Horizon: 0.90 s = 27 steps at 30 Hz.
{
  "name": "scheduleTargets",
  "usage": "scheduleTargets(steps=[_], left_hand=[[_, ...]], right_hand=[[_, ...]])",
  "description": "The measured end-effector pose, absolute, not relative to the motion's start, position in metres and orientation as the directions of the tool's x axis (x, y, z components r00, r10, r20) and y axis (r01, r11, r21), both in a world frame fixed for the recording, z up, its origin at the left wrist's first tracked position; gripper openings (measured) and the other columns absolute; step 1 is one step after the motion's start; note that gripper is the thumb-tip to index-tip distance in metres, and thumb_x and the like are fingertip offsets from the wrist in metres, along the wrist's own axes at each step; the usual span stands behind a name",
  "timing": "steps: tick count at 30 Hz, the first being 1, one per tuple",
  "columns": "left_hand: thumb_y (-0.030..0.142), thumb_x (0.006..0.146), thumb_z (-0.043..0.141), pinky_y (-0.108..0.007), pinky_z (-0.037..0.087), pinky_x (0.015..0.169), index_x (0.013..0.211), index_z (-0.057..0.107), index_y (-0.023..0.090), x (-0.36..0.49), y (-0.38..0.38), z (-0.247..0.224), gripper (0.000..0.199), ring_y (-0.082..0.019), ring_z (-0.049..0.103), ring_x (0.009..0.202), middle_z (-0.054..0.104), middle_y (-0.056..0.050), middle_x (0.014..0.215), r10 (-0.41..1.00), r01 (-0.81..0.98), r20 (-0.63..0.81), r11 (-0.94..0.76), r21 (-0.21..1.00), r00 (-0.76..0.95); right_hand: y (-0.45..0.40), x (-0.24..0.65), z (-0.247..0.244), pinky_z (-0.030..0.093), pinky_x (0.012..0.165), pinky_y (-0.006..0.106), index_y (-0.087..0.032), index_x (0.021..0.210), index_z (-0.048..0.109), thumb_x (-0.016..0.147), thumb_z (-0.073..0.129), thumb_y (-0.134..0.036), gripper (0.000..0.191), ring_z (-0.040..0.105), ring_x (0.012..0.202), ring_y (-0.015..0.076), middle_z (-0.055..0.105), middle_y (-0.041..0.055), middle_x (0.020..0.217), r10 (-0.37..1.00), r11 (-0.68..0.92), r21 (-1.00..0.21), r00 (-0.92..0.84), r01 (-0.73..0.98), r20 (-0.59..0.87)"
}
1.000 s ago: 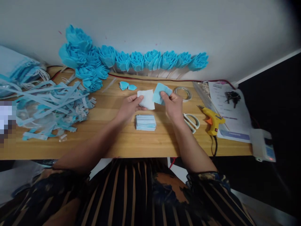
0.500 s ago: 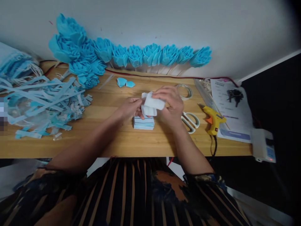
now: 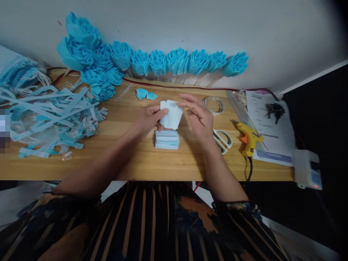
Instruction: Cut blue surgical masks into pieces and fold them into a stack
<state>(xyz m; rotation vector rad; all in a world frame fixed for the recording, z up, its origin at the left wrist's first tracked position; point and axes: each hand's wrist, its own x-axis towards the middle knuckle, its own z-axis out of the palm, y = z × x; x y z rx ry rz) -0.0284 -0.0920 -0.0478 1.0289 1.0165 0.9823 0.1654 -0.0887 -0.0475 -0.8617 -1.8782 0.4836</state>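
Between the thumb and fingers of my left hand (image 3: 152, 117) are pale blue-white fabric squares (image 3: 172, 115), held together over the table; how many layers there are I cannot tell. My right hand (image 3: 199, 115) is just right of them, thumb and fingers apart, fingertips by the upper right corner. Whether they touch it is unclear. Directly below lies a neat stack of folded light blue fabric pieces (image 3: 166, 140). Two small bright blue cut pieces (image 3: 146, 94) rest farther back on the wood.
Blue fabric flowers (image 3: 177, 61) line the wall. A heap of cut strips (image 3: 57, 116) covers the left side. On the right are a tape roll (image 3: 214, 105), scissors (image 3: 225, 139), a yellow glue gun (image 3: 248, 137), a printed sheet (image 3: 265, 125), keys (image 3: 275, 110) and a white power box (image 3: 307, 169).
The separate white pieces that both hands held now lie together in my left hand. My right hand has let go and opened slightly to the right.
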Motion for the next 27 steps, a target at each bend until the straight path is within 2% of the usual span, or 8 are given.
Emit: scheduleTargets(steps=[3, 5, 10, 15, 19, 22, 27], left_hand=[[0.027, 0.089, 0.065, -0.019, 0.039, 0.044, 0.080, 0.068, 0.014, -0.028, -0.094, -0.046, 0.015, -0.007, 0.049, 0.047, 0.060, 0.002, 0.059, 0.964, 0.026, -0.124, 0.121, 0.992, 0.237], [0.025, 0.088, 0.062, -0.019, 0.038, 0.047, 0.079, 0.068, 0.015, -0.027, -0.097, -0.045, 0.015, -0.007, 0.048, 0.050, 0.059, 0.003, 0.059, 0.963, 0.104, -0.079, 0.054, 0.993, 0.257], [0.024, 0.086, 0.062, -0.022, 0.030, 0.051, 0.063, 0.059, 0.016, -0.026, -0.101, -0.042, 0.024, -0.008, 0.043, 0.055, 0.049, 0.004, 0.057, 0.968, 0.248, 0.052, -0.115, 0.962, 0.246], [0.029, 0.083, 0.067, -0.022, 0.034, 0.054, 0.069, 0.062, 0.017, -0.028, -0.101, -0.040, 0.019, -0.009, 0.048, 0.058, 0.056, 0.003, 0.062, 0.971, 0.178, 0.035, -0.079, 0.981, 0.236], [0.033, 0.080, 0.071, -0.022, 0.040, 0.057, 0.073, 0.065, 0.017, -0.029, -0.098, -0.047, 0.018, -0.011, 0.053, 0.062, 0.061, 0.001, 0.066, 0.981, 0.130, 0.014, -0.040, 0.991, 0.193], [0.034, 0.081, 0.071, -0.022, 0.041, 0.060, 0.077, 0.068, 0.017, -0.029, -0.096, -0.052, 0.017, -0.011, 0.054, 0.065, 0.064, 0.001, 0.070, 0.989, 0.112, 0.024, -0.040, 0.993, 0.148], [0.031, 0.083, 0.069, -0.023, 0.042, 0.064, 0.079, 0.067, 0.017, -0.028, -0.096, -0.050, 0.014, -0.011, 0.055, 0.067, 0.065, 0.001, 0.073, 0.990, 0.072, 0.021, -0.032, 0.997, 0.140]], right_hand=[[-0.090, 0.170, -0.041, 0.044, 0.111, 0.053, -0.035, 0.131, 0.065, 0.100, 0.049, -0.045, 0.036, 0.058, 0.129, 0.0274, 0.068, 0.0022, 0.135, 0.807, 0.590, -0.705, -0.248, 0.393, 0.536], [-0.090, 0.170, -0.040, 0.046, 0.108, 0.052, -0.034, 0.134, 0.063, 0.097, 0.055, -0.051, 0.042, 0.062, 0.123, 0.0278, 0.070, 0.0041, 0.130, 0.820, 0.572, -0.708, -0.293, 0.415, 0.491], [-0.088, 0.165, -0.047, 0.050, 0.095, 0.046, -0.030, 0.120, 0.073, 0.094, 0.064, -0.045, 0.032, 0.067, 0.097, 0.0238, 0.075, 0.0027, 0.098, 0.809, 0.587, -0.673, -0.338, 0.450, 0.480], [-0.088, 0.162, -0.049, 0.050, 0.088, 0.040, -0.028, 0.110, 0.075, 0.092, 0.067, -0.036, 0.021, 0.065, 0.089, 0.0208, 0.071, 0.0010, 0.091, 0.844, 0.536, -0.719, -0.252, 0.443, 0.473], [-0.089, 0.161, -0.049, 0.050, 0.084, 0.037, -0.025, 0.091, 0.074, 0.090, 0.069, -0.035, 0.012, 0.062, 0.084, 0.0189, 0.069, -0.0001, 0.084, 0.867, 0.495, -0.755, -0.190, 0.429, 0.460], [-0.088, 0.160, -0.049, 0.049, 0.079, 0.034, -0.023, 0.080, 0.068, 0.088, 0.069, -0.037, 0.017, 0.060, 0.079, 0.0172, 0.066, -0.0012, 0.078, 0.882, 0.468, -0.779, -0.159, 0.418, 0.444], [-0.088, 0.158, -0.050, 0.048, 0.075, 0.031, -0.021, 0.074, 0.062, 0.087, 0.070, -0.041, 0.025, 0.058, 0.074, 0.0151, 0.064, -0.0023, 0.074, 0.905, 0.418, -0.814, -0.108, 0.403, 0.411]])
